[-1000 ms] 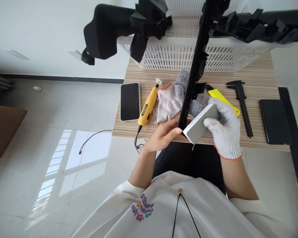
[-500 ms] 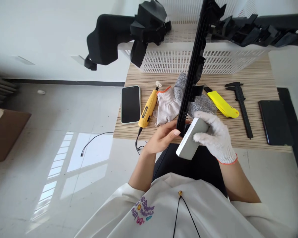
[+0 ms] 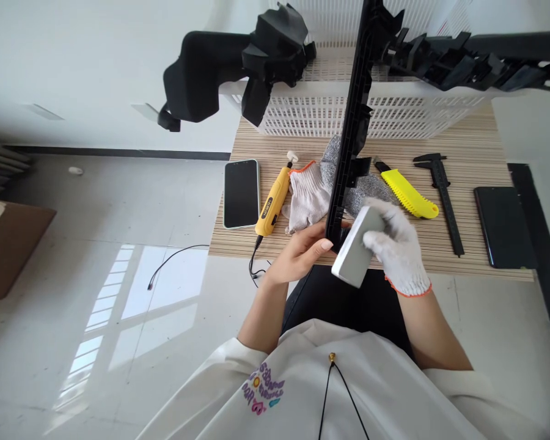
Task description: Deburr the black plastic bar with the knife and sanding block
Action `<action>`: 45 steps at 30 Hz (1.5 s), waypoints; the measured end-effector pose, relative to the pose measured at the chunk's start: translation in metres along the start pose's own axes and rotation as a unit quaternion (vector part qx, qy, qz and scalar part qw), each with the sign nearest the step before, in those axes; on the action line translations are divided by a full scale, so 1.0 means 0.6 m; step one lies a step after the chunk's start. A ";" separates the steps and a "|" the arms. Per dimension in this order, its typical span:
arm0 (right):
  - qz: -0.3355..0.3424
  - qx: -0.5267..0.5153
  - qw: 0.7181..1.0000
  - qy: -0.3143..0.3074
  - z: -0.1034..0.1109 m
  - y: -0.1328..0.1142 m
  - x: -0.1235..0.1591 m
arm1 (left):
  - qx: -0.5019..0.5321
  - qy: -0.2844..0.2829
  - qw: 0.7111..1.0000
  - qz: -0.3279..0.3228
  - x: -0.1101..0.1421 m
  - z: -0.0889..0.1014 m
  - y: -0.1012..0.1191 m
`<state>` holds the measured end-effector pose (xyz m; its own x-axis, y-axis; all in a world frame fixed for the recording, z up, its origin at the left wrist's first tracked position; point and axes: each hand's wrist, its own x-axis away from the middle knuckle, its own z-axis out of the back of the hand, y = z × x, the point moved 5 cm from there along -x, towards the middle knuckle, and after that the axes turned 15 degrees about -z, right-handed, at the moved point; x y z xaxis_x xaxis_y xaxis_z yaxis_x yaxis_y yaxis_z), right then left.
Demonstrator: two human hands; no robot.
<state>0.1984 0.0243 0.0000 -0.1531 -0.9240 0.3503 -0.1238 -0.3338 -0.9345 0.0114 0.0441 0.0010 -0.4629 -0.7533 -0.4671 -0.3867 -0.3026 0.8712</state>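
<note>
Bar point(image 3: 349, 134), long and black, runs up from the bare left hand point(image 3: 305, 250), which grips its lower end between thumb and fingers. Grey block point(image 3: 355, 253) is just beside this lower end, on the right of the bar, and the gloved right hand point(image 3: 396, 247) grasps it, with the thumb on its grey face; whether block and bar touch, I cannot tell. To work well here, I think the left hand should hold the bar firmly, because it is long and may swing. The block should meet the bar with its narrow pale side laid flat, not with a corner, and with light, even pressure. The left hand has no glove and is very near the block, so the block should pass clear of it. Cutter point(image 3: 410, 194) lies right of the bar, yellow tool point(image 3: 274, 200) left of it; the bar should not knock them
</note>
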 end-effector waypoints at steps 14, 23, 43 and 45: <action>0.026 -0.027 0.997 0.061 0.010 0.000 0.003 | -0.007 0.007 0.999 0.035 0.003 0.000 -0.005; 0.012 -0.041 0.997 0.063 0.017 -0.001 0.003 | -0.012 -0.006 1.000 0.001 0.003 0.000 0.000; -0.014 -0.013 1.000 -0.002 -0.015 0.005 0.011 | -0.022 -0.007 0.999 0.022 0.006 0.002 -0.009; -0.012 -0.046 0.997 0.056 -0.006 0.004 0.011 | -0.023 -0.013 0.999 0.027 0.007 0.002 -0.010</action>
<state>0.1936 0.0179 0.0004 -0.2572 -0.8877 0.3820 -0.2167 -0.3322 -0.9180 0.0111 0.0434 -0.0063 -0.5023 -0.7541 -0.4231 -0.3242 -0.2894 0.9006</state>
